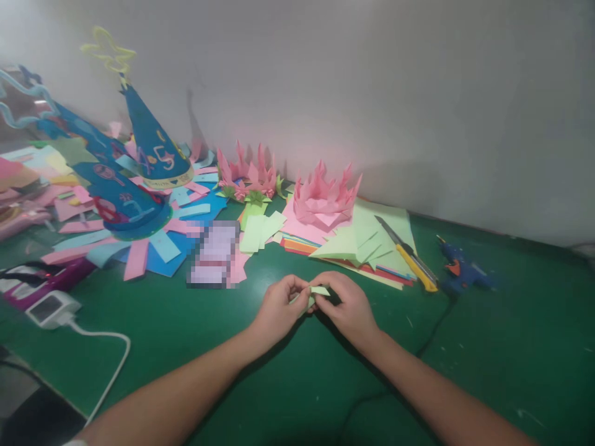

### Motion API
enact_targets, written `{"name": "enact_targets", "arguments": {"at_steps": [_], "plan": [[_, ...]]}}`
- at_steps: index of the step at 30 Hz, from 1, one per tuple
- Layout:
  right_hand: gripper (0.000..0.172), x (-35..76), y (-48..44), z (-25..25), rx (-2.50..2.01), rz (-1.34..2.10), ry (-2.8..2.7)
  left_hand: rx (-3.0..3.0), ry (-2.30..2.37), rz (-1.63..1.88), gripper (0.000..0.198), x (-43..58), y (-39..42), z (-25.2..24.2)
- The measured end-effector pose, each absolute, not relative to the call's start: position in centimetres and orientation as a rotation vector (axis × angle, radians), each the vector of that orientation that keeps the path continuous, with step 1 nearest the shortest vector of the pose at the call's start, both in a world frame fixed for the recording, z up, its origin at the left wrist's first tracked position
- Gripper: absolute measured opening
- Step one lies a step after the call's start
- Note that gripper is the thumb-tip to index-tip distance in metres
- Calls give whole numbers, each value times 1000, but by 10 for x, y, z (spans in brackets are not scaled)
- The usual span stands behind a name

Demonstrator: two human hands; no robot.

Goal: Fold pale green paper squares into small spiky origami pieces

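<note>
A small piece of pale green paper (320, 290) is pinched between my two hands above the green table (279, 384). My left hand (283, 306) grips its left part with thumb and fingers. On the right side, my right hand (346, 303) holds it between thumb and curled fingers. Part of the paper is hidden by the fingers, and its folds are too small to make out. Just beyond my hands lie a stack of coloured sheets (334, 253) and, on it, a pink folded-paper crown (325, 197).
A yellow utility knife (413, 263) lies on the sheets, its blade out. Right of it sits a blue glue gun (467, 271) with a cord. A phone (214, 253), blue party hats (151, 139), another pink crown (248, 173) and a white charger (53, 308) stand left.
</note>
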State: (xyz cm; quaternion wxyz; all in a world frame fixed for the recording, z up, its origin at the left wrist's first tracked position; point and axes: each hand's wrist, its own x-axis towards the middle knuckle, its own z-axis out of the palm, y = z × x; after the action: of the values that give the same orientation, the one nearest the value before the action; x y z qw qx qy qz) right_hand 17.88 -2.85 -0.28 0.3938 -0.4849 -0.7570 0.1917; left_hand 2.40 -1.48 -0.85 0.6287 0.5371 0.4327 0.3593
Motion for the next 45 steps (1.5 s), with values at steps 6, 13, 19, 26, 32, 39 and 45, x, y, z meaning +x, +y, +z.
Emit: {"name": "enact_targets", "arguments": {"at_steps": [6,13,19,26,32,39,45], "plan": [[10,181,-27,-4,-1256,460,-1891,1352,948,829,19,22,-15,-10],[33,181,-25,-9,-1345,594,-1679,1179,907,849,25,24,-11,-10],[28,182,-23,-13,-1355,689,-1602,1003,901,899,32,25,-8,-8],[13,184,-23,-7,-1303,537,-1767,1076,900,924,30,23,-11,-11],[9,187,-22,-7,-1255,423,-1855,1279,920,943,14,20,-11,-14],[10,186,-24,-5,-1245,319,-1874,1510,1050,909,8,20,-13,-8],[7,185,-25,-5,-1266,307,-1898,1600,1147,914,9,19,-12,-8]]}}
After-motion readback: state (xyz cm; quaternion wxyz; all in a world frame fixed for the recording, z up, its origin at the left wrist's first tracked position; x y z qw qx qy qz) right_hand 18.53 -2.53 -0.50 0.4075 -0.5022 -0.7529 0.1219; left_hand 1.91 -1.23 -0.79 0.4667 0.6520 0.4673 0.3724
